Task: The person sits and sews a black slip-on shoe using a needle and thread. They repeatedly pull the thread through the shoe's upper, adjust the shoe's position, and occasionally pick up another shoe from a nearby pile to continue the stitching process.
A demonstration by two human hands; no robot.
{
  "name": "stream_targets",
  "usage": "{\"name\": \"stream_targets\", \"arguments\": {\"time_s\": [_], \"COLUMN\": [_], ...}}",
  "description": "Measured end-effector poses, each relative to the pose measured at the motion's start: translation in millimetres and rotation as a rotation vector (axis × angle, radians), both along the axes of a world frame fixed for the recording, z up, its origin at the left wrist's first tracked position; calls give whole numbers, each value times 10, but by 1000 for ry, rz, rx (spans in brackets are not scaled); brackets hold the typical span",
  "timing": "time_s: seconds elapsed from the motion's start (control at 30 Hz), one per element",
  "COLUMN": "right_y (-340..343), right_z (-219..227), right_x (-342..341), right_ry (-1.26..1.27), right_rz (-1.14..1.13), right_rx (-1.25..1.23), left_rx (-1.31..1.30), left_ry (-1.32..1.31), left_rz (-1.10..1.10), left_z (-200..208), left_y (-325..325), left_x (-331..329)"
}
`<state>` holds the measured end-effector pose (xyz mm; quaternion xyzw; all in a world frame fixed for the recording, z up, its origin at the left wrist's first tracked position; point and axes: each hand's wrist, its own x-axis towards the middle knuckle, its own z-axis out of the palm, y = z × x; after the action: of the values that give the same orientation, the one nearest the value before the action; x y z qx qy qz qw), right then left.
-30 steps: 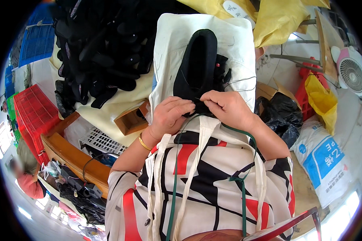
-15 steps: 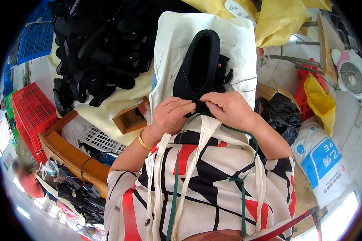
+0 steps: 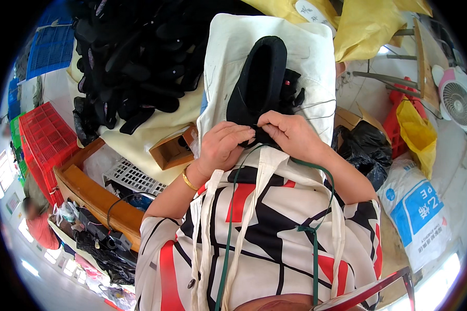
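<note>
A black fabric shoe (image 3: 236, 106) lies on a white cloth (image 3: 220, 57) in front of me, its opening up and its near end between my hands. My left hand (image 3: 224, 145) is closed on the near end from the left, fingers bent over the black fabric. From the right, my right hand (image 3: 290, 136) pinches at the same spot, thumb and forefinger pressed together. Whatever is between those fingertips is too small to make out. Beside the shoe sits a crumpled black piece (image 3: 290, 85) with a small red spot. Thin dark threads (image 3: 316, 105) trail over the cloth to the right.
A large heap of black shoes (image 3: 135, 57) fills the far left. Nearer are an open cardboard box (image 3: 171, 150), a white perforated basket (image 3: 135, 176) and red crates (image 3: 46, 140). Right of me stand a black plastic bag (image 3: 363, 150), a white-and-blue sack (image 3: 417, 207) and a fan (image 3: 456, 96).
The whole view has shifted slightly. My right hand has moved a little up toward the shoe's opening, still pinching; my left hand stays on the near end.
</note>
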<state>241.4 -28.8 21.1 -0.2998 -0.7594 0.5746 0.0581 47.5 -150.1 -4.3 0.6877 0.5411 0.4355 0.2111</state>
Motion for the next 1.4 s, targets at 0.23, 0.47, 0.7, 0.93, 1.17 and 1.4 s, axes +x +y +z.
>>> {"name": "stream_targets", "arguments": {"time_s": [0.23, 0.47, 0.7, 0.93, 1.17, 1.4], "right_y": [-12, 158, 336, 345, 581, 1694], "right_z": [59, 206, 239, -192, 7, 749], "right_x": [-129, -256, -375, -336, -143, 1213], "right_ry": [-124, -49, -20, 102, 336, 964], "right_rz": [-30, 58, 244, 243, -508, -890], "right_rx": [-95, -28, 224, 106, -902, -224], "left_rx": [5, 93, 173, 133, -24, -113], "left_ry": [52, 234, 358, 335, 172, 148], "left_rz": [-6, -28, 21, 80, 48, 24], "left_z": [-2, 28, 140, 86, 183, 201], "left_y": [25, 74, 93, 86, 210, 229], "left_x": [48, 78, 76, 47, 16, 7]}}
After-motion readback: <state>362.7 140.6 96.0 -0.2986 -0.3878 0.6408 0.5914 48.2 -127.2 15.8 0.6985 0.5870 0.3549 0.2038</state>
